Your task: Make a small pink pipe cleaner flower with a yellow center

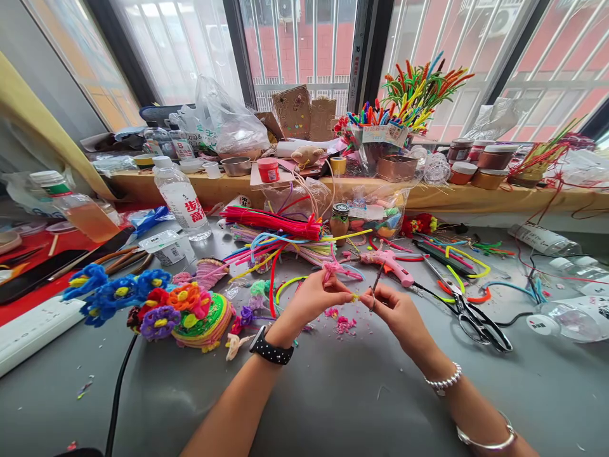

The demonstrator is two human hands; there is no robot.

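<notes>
My left hand (pixel 316 295) is closed in a pinch on a small yellow piece (pixel 354 298) at the middle of the view. A pink fuzzy piece (pixel 332 268) shows at its upper fingers. My right hand (pixel 392 308) holds small dark scissors (pixel 377 279), blades pointing up, with its fingertips close to the yellow piece. Below the hands, pink fuzzy scraps (pixel 345 325) lie on the grey table (pixel 333 400). A pink glue gun (pixel 387 263) rests just behind my right hand.
Fuzzy flowers (pixel 121 291) and a round green-topped piece (pixel 204 320) stand at left. Behind lie red pipe cleaners (pixel 271 222) and a bottle (pixel 181 197). Large scissors (pixel 476 320) and clear bottles (pixel 571 320) are at right. A power strip (pixel 38 330) lies far left.
</notes>
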